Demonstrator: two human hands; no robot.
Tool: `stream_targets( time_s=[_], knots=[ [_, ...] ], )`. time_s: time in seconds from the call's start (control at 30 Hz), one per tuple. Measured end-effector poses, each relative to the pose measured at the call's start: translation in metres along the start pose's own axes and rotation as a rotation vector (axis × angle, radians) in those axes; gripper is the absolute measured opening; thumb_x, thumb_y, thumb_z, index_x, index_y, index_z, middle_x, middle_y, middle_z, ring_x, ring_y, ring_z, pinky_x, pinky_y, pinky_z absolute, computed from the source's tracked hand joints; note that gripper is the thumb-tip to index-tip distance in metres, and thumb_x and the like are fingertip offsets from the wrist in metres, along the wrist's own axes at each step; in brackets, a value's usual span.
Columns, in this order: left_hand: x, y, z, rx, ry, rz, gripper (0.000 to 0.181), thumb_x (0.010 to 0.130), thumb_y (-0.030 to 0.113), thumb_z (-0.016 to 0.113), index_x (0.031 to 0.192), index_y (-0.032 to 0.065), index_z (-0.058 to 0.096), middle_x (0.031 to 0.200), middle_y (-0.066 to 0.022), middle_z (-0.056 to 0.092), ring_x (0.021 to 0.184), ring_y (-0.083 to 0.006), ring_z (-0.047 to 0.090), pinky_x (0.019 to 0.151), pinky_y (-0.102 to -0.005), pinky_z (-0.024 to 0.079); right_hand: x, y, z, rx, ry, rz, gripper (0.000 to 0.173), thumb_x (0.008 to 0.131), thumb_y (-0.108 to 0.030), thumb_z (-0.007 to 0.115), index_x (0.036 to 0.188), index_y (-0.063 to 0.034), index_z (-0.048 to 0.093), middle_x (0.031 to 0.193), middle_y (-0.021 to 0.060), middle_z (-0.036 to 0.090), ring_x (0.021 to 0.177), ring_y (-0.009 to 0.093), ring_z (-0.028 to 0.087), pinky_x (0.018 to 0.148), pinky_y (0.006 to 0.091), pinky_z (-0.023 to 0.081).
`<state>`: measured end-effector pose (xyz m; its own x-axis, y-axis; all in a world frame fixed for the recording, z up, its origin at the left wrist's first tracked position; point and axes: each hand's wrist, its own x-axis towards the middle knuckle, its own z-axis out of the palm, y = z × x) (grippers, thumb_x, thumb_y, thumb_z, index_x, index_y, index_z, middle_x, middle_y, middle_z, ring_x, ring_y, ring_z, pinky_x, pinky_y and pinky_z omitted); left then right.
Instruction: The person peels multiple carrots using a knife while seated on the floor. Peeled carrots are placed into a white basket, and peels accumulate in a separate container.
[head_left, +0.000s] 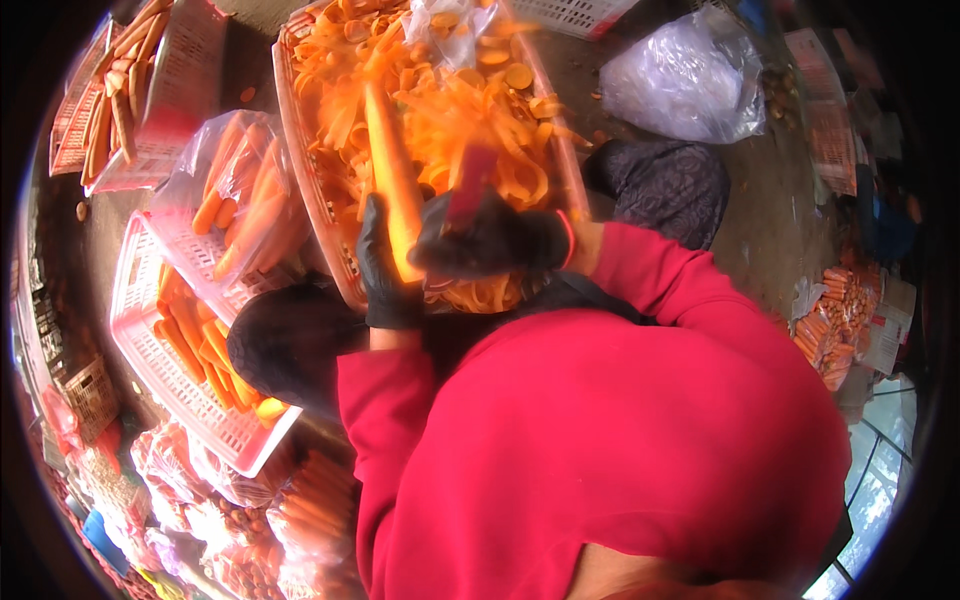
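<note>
My left hand, in a black glove, grips the thick lower end of a long peeled carrot. The carrot points away from me over a reddish plastic crate heaped with orange carrot peelings. My right hand, also gloved in black, is closed around a dark red hand tool beside the carrot's lower end. Motion blurs that tool; it looks like a peeler, but its blade cannot be made out. Round carrot slices and a clear plastic bag lie on the peelings.
At left, a clear bag of carrots rests against a pink-white crate holding peeled carrots. Another crate with carrots stands farther left. A stuffed plastic bag sits on the floor at upper right; bagged carrots lie far right.
</note>
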<state>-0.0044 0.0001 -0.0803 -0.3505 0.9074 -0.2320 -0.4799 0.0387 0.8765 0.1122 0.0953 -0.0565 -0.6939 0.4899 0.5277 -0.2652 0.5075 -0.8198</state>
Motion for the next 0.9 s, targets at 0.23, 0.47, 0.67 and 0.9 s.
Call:
stream_targets(
  time_s=[0.23,0.47,0.67,0.9],
  knots=[
    [-0.013,0.008,0.005,-0.629,-0.021,-0.383,0.052,0.098,0.04,0.044,0.129,-0.0013,0.047,0.102,-0.0155,0.061,0.083,-0.0237,0.06,0.067,-0.0333,0.049,0.097,0.081,-0.061,-0.47,0.338,0.256,0.045,0.087,-0.032,0.068,0.055,-0.003,0.056,0.041,0.0053,0.046,0.039,0.012,0.044,0.041,0.0318,0.034],
    [-0.011,0.008,-0.007,-0.604,-0.118,-0.287,0.049,0.098,0.039,0.045,0.128,0.0001,0.048,0.107,-0.0144,0.06,0.087,-0.0227,0.059,0.072,-0.0333,0.049,0.075,0.011,-0.044,0.017,0.392,0.501,0.034,0.09,-0.028,0.065,0.065,-0.0039,0.066,0.057,0.0022,0.062,0.057,0.009,0.06,0.052,0.0275,0.046],
    [-0.008,0.005,0.007,-0.675,0.084,-0.468,0.048,0.098,0.042,0.043,0.123,0.0023,0.05,0.095,-0.0142,0.061,0.073,-0.0229,0.057,0.064,-0.0313,0.047,0.015,0.0,-0.016,0.217,0.042,0.296,0.019,0.09,-0.016,0.066,0.077,-0.0026,0.065,0.072,0.0048,0.066,0.068,0.013,0.062,0.063,0.0284,0.05],
    [-0.027,-0.004,-0.006,0.307,-0.208,-0.077,0.049,0.09,0.035,0.058,0.121,-0.002,0.05,0.089,-0.013,0.062,0.074,-0.0194,0.06,0.06,-0.0292,0.048,0.119,0.119,-0.113,-0.611,0.48,0.265,0.055,0.087,-0.042,0.064,0.055,0.0015,0.054,0.046,0.0135,0.05,0.041,0.025,0.047,0.046,0.0366,0.039]
  ],
)
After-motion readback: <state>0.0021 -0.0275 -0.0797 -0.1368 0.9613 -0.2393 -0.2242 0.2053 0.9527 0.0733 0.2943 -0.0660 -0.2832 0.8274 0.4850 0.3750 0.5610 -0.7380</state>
